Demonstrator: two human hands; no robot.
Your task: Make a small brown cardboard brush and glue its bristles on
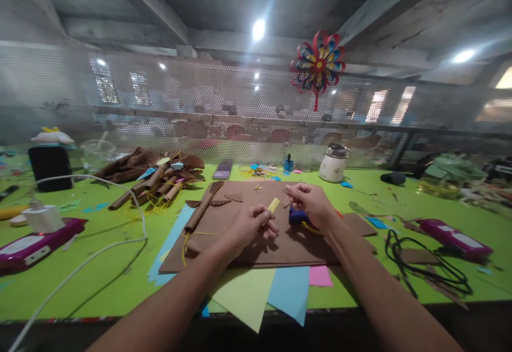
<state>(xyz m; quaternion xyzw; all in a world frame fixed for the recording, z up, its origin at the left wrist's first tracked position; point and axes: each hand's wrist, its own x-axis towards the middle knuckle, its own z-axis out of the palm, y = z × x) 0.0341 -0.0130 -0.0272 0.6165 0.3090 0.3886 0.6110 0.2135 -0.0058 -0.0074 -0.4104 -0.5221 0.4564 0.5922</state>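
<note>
My left hand (254,225) is closed, with a small strip of yellow paper (273,205) pinched between thumb and finger. To the right and slightly higher, my right hand (310,200) is pinched, and whatever may be at its fingertips is too small to make out. Both hands are above a stack of brown paper sheets (248,253). Partly hidden beneath my right hand lies a blue object (296,217) with yellow and orange parts. A rolled brown paper tube (202,210) with yellow string rests on the stack's left side.
Blue and yellow sheets (244,293) stick out under the stack. Several brown paper tubes (154,178) lie back left. A white cable crosses the left, by a magenta power strip (36,245). On the right are a black cable (424,266) and another power strip (456,237). A white bottle (332,165) stands behind.
</note>
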